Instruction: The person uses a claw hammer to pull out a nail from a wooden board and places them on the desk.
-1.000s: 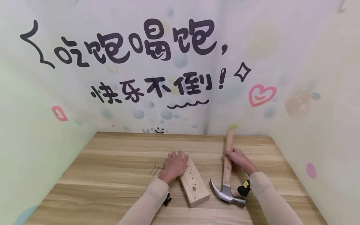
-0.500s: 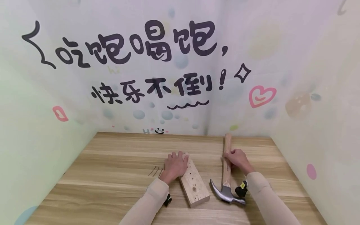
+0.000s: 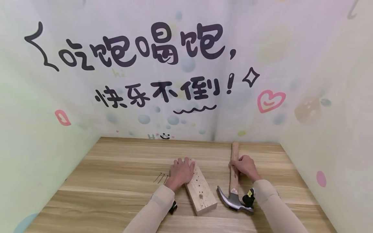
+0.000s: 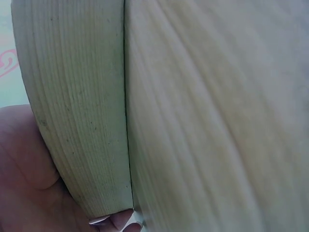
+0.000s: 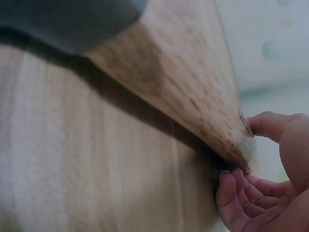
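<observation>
My left hand (image 3: 181, 173) lies over the far end of a pale wooden block (image 3: 202, 194), its fingers bent over that end. In the left wrist view the block's side (image 4: 82, 106) fills the left, with the palm against it and fingertips curled at its end. Small holes and a dark knot mark the block's top. Right of it is a claw hammer (image 3: 234, 181) with a wooden handle and steel head, the head towards the person. My right hand (image 3: 247, 166) pinches the handle between thumb and fingers, close over the table, as the right wrist view shows the handle (image 5: 193, 92) and its shadow.
A few thin nails (image 3: 160, 177) lie side by side on the wood-grain table (image 3: 102, 181), left of the left hand. A printed cloth wall (image 3: 145, 126) stands along the table's back edge, with pale side walls (image 3: 332, 142) at left and right.
The far end of the hammer's handle has come down and slightly left, together with the right hand. The left hand, block and nails have stayed in place.
</observation>
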A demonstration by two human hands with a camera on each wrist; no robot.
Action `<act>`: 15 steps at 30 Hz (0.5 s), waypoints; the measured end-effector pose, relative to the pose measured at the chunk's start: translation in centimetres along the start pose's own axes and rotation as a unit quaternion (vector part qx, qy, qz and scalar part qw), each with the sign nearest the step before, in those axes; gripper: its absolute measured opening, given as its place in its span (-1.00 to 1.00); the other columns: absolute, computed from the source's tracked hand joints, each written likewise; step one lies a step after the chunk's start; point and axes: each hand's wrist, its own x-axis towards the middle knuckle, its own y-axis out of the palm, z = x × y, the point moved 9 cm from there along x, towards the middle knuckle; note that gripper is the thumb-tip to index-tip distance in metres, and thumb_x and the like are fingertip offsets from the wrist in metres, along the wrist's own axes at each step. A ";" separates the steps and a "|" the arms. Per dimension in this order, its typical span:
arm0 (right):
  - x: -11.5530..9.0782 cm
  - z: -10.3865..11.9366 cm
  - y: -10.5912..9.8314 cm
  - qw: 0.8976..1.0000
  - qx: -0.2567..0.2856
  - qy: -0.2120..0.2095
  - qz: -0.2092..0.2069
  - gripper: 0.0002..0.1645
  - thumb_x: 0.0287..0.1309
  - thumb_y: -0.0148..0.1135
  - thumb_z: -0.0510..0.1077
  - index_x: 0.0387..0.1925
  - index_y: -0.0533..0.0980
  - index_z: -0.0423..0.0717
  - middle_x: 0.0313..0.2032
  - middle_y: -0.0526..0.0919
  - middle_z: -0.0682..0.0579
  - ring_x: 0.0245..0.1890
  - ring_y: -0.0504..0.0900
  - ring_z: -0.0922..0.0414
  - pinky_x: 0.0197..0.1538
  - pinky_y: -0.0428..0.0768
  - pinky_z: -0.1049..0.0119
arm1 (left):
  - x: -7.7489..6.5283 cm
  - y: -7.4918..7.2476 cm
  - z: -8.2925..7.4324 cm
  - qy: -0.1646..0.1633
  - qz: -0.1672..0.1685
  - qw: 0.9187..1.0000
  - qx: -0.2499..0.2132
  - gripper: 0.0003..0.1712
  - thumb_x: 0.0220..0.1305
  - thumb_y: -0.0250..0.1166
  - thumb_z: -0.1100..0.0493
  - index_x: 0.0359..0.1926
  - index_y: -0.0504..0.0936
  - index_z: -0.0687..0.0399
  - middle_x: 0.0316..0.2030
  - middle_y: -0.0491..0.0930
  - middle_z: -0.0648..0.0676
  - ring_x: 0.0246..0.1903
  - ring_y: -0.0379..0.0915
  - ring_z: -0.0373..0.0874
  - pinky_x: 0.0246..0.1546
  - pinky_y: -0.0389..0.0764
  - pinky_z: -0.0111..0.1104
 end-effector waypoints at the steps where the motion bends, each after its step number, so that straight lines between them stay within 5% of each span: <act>1: 0.0 0.0 0.0 1.000 0.001 -0.001 0.003 -0.62 -0.02 0.31 0.01 -0.63 0.39 -0.16 -0.71 0.45 0.01 -0.77 0.47 0.16 -0.67 0.49 0.31 | 0.0 0.0 0.0 0.001 0.000 1.000 0.001 -0.36 0.43 -0.32 -0.22 0.21 0.32 0.11 -0.01 0.38 0.30 -0.01 0.29 0.19 -0.11 0.36 0.05; 8: 0.0 0.0 0.5 1.000 0.002 -0.003 0.023 -0.59 0.06 0.27 0.03 -0.43 0.43 -0.26 -0.57 0.49 -0.07 -0.70 0.51 0.13 -0.61 0.54 0.26 | 0.2 -0.1 0.5 0.004 0.009 1.000 -0.011 -0.38 0.43 -0.26 -0.22 0.19 0.33 0.12 -0.02 0.39 0.31 -0.04 0.30 0.18 -0.18 0.39 0.03; 15: -0.4 0.5 0.0 0.999 -0.028 -0.020 0.037 -0.54 0.18 0.11 0.05 -0.17 0.38 -0.31 -0.50 0.48 -0.11 -0.67 0.52 0.09 -0.57 0.54 0.24 | 0.5 -1.3 2.3 0.002 0.018 0.998 -0.053 -0.39 0.41 -0.16 -0.20 0.22 0.36 0.13 0.11 0.39 0.32 0.10 0.29 0.24 -0.02 0.37 0.10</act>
